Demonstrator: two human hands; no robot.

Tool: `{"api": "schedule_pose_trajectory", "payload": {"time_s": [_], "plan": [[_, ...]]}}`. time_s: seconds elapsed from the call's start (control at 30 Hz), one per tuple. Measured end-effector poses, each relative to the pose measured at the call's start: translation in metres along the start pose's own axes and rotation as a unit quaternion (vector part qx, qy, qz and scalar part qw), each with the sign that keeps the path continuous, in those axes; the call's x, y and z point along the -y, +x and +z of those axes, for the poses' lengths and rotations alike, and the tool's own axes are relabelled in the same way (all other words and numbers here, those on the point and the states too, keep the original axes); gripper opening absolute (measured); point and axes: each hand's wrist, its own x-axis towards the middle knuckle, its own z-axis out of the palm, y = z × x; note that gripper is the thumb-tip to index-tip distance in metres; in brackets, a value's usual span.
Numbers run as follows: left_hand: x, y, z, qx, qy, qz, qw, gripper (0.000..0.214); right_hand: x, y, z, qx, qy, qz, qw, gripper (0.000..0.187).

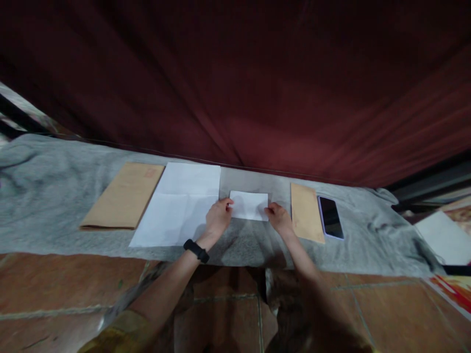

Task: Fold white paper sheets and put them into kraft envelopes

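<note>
A small folded white paper (pixel 250 204) lies on the grey cloth (pixel 44 196) in the middle. My left hand (pixel 218 218), with a black band on the wrist, rests at the paper's left edge, fingers curled and pinching it. My right hand (pixel 278 218) holds the paper's lower right corner, fingers bent onto it. To the left of my left hand lies a large unfolded white sheet (pixel 180 203) with crease lines.
A large brown envelope (pixel 125 196) lies at the left. A smaller brown envelope (pixel 306 212) and a dark phone (pixel 330 216) lie right of my right hand. A dark red curtain (pixel 257 83) hangs behind. More white paper (pixel 445 235) sits far right. Tiled floor below.
</note>
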Motion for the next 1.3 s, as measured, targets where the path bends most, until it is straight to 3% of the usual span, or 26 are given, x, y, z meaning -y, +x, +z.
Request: {"api": "schedule_pose_trajectory", "payload": {"time_s": [0.5,0.9,1.0,1.13,1.3], "plan": [[-0.005,-0.004,0.001,-0.030,0.046,0.012,0.998,0.028,0.019,-0.017,-0.003,-0.008,-0.134,0.031,0.990,0.032],[-0.007,-0.014,0.004,-0.057,0.135,0.101,0.984,0.031,0.021,-0.019,0.001,-0.026,-0.155,0.023,0.987,0.032],[-0.011,-0.024,0.012,-0.079,0.170,0.168,0.968,0.032,0.020,-0.019,0.002,-0.035,-0.158,0.016,0.987,0.032],[-0.013,-0.043,0.033,-0.054,0.170,0.256,0.950,0.035,0.020,-0.020,0.002,-0.040,-0.153,0.013,0.987,0.031],[-0.007,-0.061,0.054,-0.032,0.161,0.287,0.944,0.052,0.021,-0.021,0.000,-0.041,-0.145,0.013,0.988,0.030]]}}
